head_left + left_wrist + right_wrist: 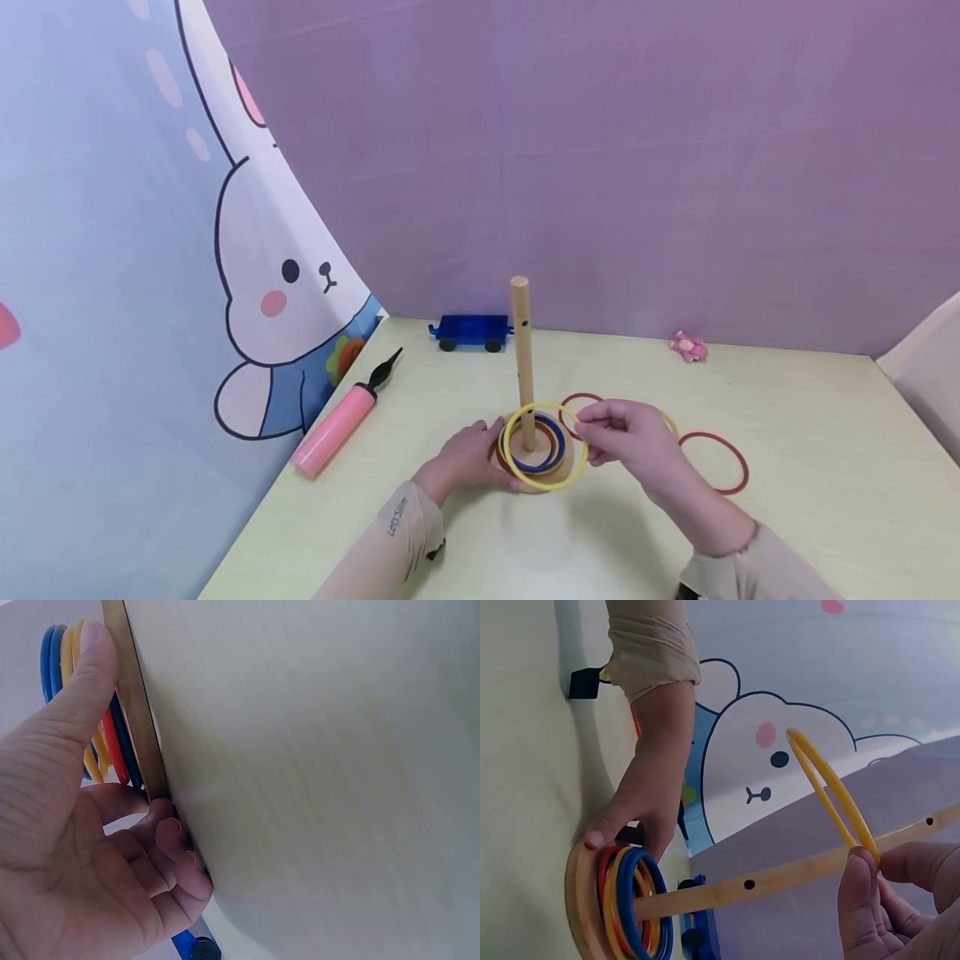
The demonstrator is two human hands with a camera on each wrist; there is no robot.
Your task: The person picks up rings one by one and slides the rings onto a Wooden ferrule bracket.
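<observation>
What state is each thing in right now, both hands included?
Left hand: grips the wooden base
Right hand: pinches a yellow ring
That yellow ring: raised, not around the post
Wooden base: on the table
Post: upright
Stacked rings: around the post's foot
Two red rings: flat on the table
Second yellow ring: partly hidden
Pump: lying on its side
Blue cart: on its wheels
Pink toy: on the table

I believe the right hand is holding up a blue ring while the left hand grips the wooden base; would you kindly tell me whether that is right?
Not quite: the ring in the right hand is yellow, not blue, as the right wrist view shows. The left hand does grip the wooden base.
</observation>
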